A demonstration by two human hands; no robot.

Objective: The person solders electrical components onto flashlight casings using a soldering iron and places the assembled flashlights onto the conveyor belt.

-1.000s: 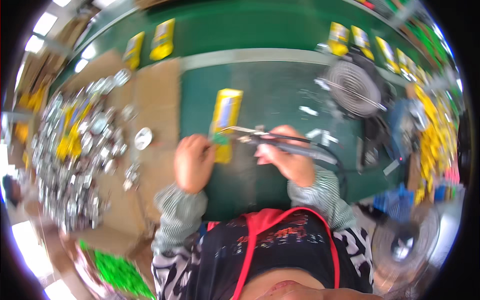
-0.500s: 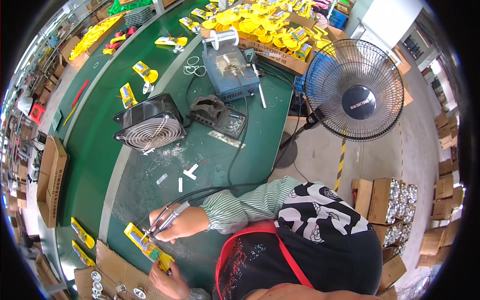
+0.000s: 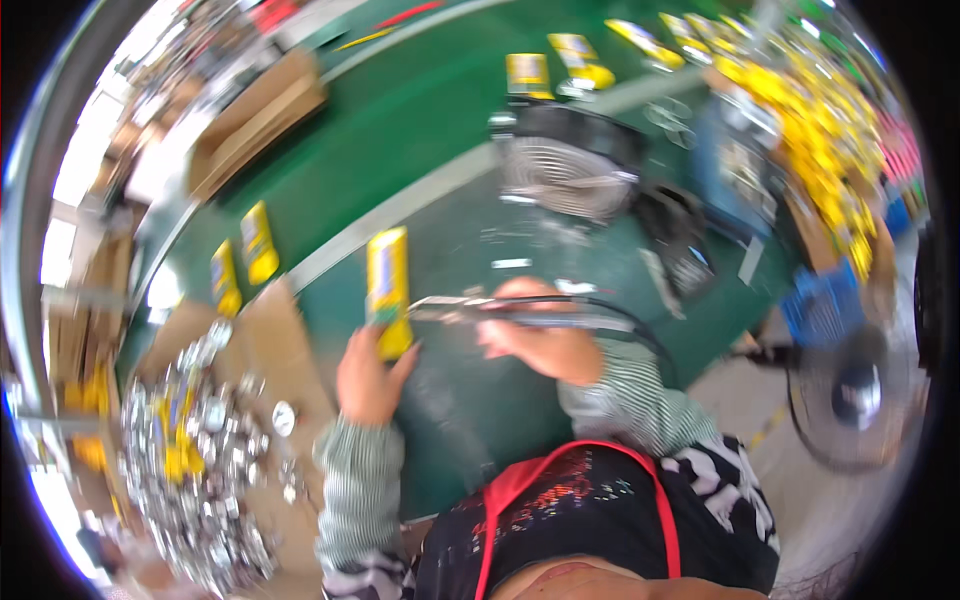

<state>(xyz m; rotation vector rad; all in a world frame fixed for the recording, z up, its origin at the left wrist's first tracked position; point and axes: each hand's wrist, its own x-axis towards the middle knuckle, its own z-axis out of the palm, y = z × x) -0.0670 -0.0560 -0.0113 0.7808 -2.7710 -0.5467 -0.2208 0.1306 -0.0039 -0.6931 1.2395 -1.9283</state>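
My left hand (image 3: 368, 382) grips the lower end of a yellow plastic housing (image 3: 388, 265), thumb on one side and fingers on the other. A small green circuit board (image 3: 384, 316) shows beside my fingertips. The housing lies on the green bench top. In my right hand (image 3: 548, 345), closed around it, is a soldering gun (image 3: 460, 309) with a dark cable trailing right. Its tip points left and ends close to the housing's lower part; motion blur hides whether they touch.
A square black fan (image 3: 570, 165) stands beyond my right hand, with a blue soldering station (image 3: 735, 165) farther right. Yellow housings (image 3: 810, 150) are heaped at far right. Shiny reflectors (image 3: 205, 440) fill cardboard at left. A floor fan (image 3: 855, 395) stands at right.
The head view has swung left, bringing the pile of reflectors into sight. The soldering gun now lies nearly level, and my right hand has drawn back to the right of the housing.
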